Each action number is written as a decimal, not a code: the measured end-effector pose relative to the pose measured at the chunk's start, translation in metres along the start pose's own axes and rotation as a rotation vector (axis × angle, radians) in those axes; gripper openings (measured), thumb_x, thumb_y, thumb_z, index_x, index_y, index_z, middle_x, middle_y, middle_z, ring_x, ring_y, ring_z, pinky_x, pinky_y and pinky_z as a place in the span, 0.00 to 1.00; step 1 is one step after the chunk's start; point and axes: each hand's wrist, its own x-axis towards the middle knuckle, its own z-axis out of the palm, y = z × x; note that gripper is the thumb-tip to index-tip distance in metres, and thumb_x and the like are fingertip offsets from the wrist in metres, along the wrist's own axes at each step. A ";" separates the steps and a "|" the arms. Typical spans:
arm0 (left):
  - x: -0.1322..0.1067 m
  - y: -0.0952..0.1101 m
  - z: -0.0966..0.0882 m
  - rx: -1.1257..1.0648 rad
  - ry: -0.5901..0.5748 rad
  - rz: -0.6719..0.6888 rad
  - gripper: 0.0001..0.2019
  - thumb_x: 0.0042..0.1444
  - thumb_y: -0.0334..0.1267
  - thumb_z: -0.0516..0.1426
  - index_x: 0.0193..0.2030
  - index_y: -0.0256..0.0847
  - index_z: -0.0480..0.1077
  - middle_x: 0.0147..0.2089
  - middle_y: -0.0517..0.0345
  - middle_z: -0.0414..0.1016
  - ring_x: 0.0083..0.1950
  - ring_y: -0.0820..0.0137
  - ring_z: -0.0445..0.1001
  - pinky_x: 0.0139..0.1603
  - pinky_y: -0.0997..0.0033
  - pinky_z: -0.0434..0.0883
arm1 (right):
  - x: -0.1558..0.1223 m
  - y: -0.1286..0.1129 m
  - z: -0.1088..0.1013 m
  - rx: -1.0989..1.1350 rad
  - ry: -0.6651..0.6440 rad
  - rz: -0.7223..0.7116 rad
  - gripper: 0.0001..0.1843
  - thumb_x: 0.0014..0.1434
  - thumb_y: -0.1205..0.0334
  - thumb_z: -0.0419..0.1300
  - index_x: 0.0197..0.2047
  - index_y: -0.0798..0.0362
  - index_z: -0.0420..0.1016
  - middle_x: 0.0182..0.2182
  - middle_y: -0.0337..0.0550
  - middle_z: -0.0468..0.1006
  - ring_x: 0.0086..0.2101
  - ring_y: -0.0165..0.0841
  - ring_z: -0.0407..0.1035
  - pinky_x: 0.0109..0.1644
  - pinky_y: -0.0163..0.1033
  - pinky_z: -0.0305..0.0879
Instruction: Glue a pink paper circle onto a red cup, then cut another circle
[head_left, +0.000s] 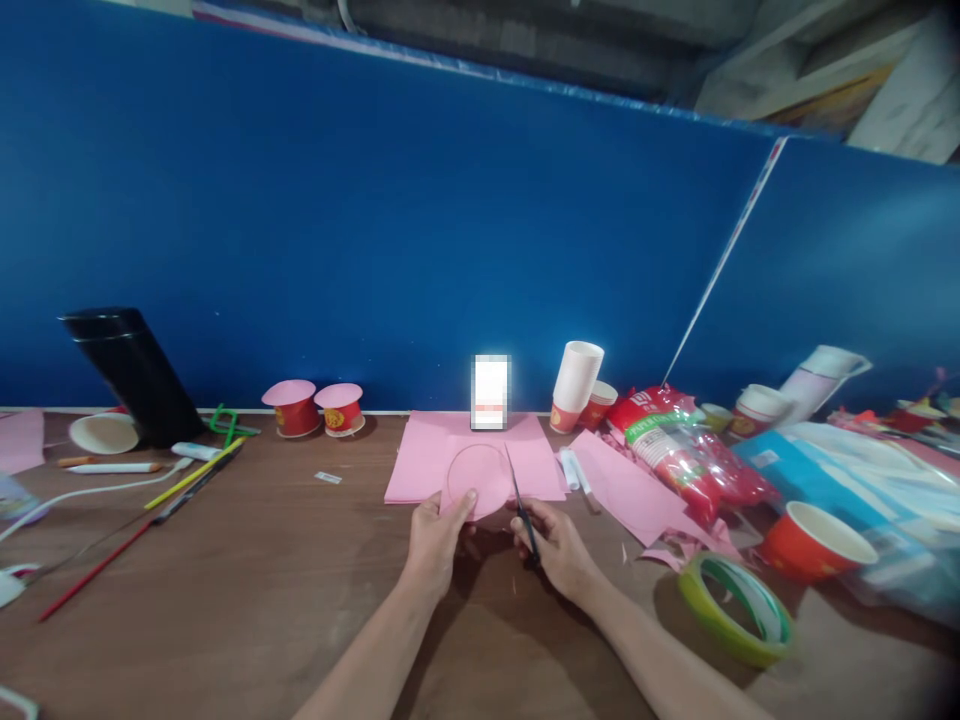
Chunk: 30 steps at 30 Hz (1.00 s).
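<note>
My left hand (pixel 441 535) pinches a round piece of pink paper (pixel 484 480) by its lower left edge, the thumb lying on top. A circle outline is visible on that paper. In my right hand (pixel 551 545) is a pair of scissors (pixel 523 508), with the fingers closed around the dark handles. The blades point up and away, right beside the paper's right edge; whether they touch it I cannot tell. Behind the held piece lies a stack of pink paper sheets (pixel 420 460) on the table.
Two red cups (pixel 292 415) with pink paper tops stand at the back left, near a black bottle (pixel 139 375). A bright phone (pixel 490 393) leans against the blue partition (pixel 420 220). To the right are stacked paper cups (pixel 577 385), a red plastic package (pixel 667 445) and a tape roll (pixel 739 610).
</note>
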 end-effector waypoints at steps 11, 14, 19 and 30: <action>-0.017 0.012 0.011 -0.315 -0.230 -0.020 0.15 0.45 0.40 0.59 0.40 0.36 0.69 0.38 0.52 0.74 0.34 0.69 0.73 0.31 0.73 0.70 | 0.003 -0.002 0.002 0.036 0.019 0.020 0.16 0.52 0.58 0.57 0.43 0.55 0.66 0.19 0.33 0.64 0.19 0.24 0.59 0.19 0.28 0.54; -0.019 0.010 0.012 -0.275 -0.275 -0.060 0.18 0.43 0.38 0.61 0.43 0.37 0.68 0.40 0.50 0.73 0.36 0.68 0.72 0.33 0.71 0.70 | 0.004 -0.003 0.002 0.039 0.020 0.000 0.15 0.52 0.58 0.57 0.42 0.56 0.66 0.19 0.33 0.65 0.19 0.24 0.58 0.19 0.28 0.55; -0.015 0.003 0.011 -0.048 -0.198 -0.072 0.17 0.40 0.41 0.62 0.35 0.31 0.71 0.30 0.49 0.75 0.28 0.70 0.72 0.27 0.74 0.69 | 0.003 -0.004 0.003 -0.008 0.011 -0.029 0.15 0.54 0.58 0.54 0.43 0.56 0.66 0.19 0.34 0.64 0.19 0.25 0.58 0.20 0.29 0.56; -0.007 -0.007 0.011 0.018 -0.096 -0.038 0.15 0.39 0.44 0.61 0.28 0.31 0.72 0.22 0.56 0.70 0.22 0.75 0.67 0.23 0.75 0.66 | 0.000 -0.016 0.005 -0.128 -0.010 -0.132 0.12 0.55 0.60 0.54 0.42 0.55 0.68 0.21 0.35 0.65 0.23 0.27 0.59 0.25 0.30 0.58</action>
